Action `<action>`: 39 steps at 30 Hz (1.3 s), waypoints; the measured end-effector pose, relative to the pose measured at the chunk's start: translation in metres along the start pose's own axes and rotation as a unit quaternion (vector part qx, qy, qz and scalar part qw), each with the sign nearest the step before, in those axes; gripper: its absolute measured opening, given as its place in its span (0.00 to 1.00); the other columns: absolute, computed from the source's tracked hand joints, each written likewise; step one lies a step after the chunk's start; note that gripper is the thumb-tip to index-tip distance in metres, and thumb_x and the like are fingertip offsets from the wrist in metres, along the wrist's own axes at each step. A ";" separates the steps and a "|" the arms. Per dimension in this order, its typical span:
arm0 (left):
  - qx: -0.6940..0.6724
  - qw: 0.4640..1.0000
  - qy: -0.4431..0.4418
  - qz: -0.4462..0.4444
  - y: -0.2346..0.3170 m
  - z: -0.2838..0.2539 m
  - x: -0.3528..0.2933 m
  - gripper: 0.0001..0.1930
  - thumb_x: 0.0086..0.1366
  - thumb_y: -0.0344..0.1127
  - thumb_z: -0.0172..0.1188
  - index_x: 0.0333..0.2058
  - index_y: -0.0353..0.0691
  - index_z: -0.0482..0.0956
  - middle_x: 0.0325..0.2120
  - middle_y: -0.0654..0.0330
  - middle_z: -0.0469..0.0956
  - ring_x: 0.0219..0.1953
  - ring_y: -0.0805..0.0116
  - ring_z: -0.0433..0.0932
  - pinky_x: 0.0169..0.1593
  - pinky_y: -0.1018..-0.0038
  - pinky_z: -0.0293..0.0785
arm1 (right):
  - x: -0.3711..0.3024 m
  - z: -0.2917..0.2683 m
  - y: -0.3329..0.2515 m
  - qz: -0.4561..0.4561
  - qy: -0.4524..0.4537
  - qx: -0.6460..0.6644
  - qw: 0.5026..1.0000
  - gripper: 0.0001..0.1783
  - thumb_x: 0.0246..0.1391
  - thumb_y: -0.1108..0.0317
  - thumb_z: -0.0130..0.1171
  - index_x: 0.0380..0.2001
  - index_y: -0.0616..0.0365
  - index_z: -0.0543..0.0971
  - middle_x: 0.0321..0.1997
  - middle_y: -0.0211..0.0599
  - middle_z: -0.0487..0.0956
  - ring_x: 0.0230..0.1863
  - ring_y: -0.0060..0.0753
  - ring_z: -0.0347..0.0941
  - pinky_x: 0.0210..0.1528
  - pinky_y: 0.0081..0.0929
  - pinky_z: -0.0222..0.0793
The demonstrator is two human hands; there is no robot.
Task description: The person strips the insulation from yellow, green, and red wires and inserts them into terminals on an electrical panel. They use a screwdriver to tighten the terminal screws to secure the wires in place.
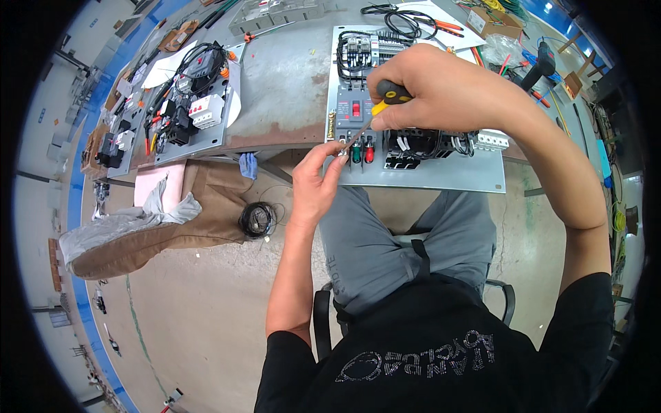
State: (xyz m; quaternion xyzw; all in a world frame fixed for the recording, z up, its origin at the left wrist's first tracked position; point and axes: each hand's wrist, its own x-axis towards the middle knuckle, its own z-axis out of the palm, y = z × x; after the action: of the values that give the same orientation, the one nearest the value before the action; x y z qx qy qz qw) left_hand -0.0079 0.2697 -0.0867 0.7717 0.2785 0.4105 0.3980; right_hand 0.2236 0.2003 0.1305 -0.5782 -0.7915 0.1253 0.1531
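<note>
My right hand (430, 86) is closed around the black and yellow handle of a screwdriver (394, 94). Its shaft slants down and left to my left hand (318, 180), whose thumb and fingertips pinch around the tip. What else those fingers hold is too small to make out. Both hands are over a grey metal mounting plate (441, 177) overhanging the table's near edge. Below the shaft is a grey circuit breaker (352, 109) with a red switch. Green and red capped terminals (363, 151) stand at its lower edge. My right hand partly hides the plate's middle.
A second plate with a white breaker (206, 111) and black wiring lies left on the grey table (275, 89). Black cable (403, 19) and red-handled pliers (447, 27) lie at the back. A black power tool (540, 65) stands right. A wire coil (257, 219) sits on the floor.
</note>
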 end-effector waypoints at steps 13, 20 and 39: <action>0.097 0.992 0.080 0.033 -0.005 0.027 0.005 0.12 0.61 0.21 0.66 0.44 0.36 0.82 0.36 0.52 0.82 0.41 0.54 0.82 0.47 0.63 0.78 | 0.008 0.039 -0.025 -0.117 0.006 -0.197 0.973 0.08 0.41 0.69 0.70 0.27 0.60 0.87 0.27 0.49 0.84 0.33 0.53 0.85 0.33 0.43 0.81; 0.118 0.983 0.116 0.075 -0.010 0.031 0.007 0.10 0.61 0.20 0.65 0.40 0.37 0.78 0.33 0.54 0.80 0.39 0.51 0.78 0.43 0.59 0.75 | 0.016 0.049 -0.032 -0.152 -0.019 -0.223 0.963 0.10 0.45 0.69 0.69 0.33 0.58 0.84 0.29 0.42 0.81 0.31 0.50 0.83 0.32 0.44 0.78; -0.090 0.994 0.038 -0.044 0.021 -0.003 0.054 0.13 0.67 0.30 0.68 0.49 0.33 0.85 0.35 0.58 0.86 0.35 0.72 0.81 0.44 0.73 0.78 | 0.101 0.013 -0.032 0.130 -0.186 -0.100 0.969 0.22 0.53 0.56 0.70 0.37 0.68 0.86 0.32 0.50 0.87 0.24 0.47 0.85 0.31 0.38 0.82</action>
State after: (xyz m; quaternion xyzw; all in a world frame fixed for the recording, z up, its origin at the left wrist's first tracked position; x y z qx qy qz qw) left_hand 0.0191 0.3010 -0.0457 0.7037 0.2889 0.4454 0.4721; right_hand 0.1619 0.2869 0.1404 -0.6548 -0.7330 0.1694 -0.0727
